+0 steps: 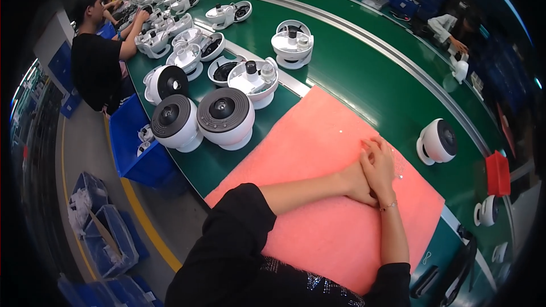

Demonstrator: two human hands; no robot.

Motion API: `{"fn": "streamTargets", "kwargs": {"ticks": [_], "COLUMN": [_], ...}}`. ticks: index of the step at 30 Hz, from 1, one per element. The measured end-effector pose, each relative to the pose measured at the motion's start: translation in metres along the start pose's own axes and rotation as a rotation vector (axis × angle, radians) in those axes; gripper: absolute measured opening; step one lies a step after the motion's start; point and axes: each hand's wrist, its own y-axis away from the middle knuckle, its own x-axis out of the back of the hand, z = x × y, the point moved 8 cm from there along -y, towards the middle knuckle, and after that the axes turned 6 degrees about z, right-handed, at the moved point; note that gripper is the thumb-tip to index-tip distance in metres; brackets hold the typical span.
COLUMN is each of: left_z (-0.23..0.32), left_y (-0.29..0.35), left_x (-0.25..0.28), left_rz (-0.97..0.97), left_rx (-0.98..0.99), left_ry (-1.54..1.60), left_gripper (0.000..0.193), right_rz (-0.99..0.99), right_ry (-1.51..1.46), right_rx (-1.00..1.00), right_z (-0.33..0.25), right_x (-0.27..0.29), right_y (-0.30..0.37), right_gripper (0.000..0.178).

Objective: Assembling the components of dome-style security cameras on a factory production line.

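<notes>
My left hand (358, 184) lies on a pink foam mat (307, 136). My right hand (379, 165), with a thin bracelet at the wrist, rests across it. Its fingers are loosely bent and slightly apart, with no object visible in them. The left fingers are mostly hidden beneath the right hand. Beyond the mat's left edge stand two round white fan heads with dark grilles, the nearer-middle fan head (226, 118) and the left fan head (176, 123). Behind them sits an opened white fan housing (254, 82) with a black cylindrical part inside.
On the green table to the right stands another white fan (437, 141), and a red bin (497, 173) is beyond it. Several opened housings line the left. A co-worker (94, 51) works there beside a blue crate (133, 136). Dark tool-like items (426, 281) lie at lower right.
</notes>
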Motion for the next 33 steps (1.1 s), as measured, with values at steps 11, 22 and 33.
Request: {"fn": "streamTargets", "kwargs": {"ticks": [11,22,33], "left_z": [-0.006,-0.243,-0.239], "left_y": [-0.006,0.038,0.042], "left_x": [0.017,0.176,0.195], "left_rz": [-0.022,1.566,1.312], "left_rx": [-0.017,0.669,0.548], "left_ry": [0.16,1.456,1.179], "left_gripper": [0.053,0.091,0.068], "right_rz": [-0.004,-0.055,-0.004], "right_ry": [-0.085,0.404,0.124], "right_rx": [-0.008,0.097,0.066], "right_z": [0.006,0.004,0.003], "right_x": [0.006,-0.013,0.004], "right_y": [-0.009,0.012,0.007], "right_gripper": [0.026,0.049,0.055]}}
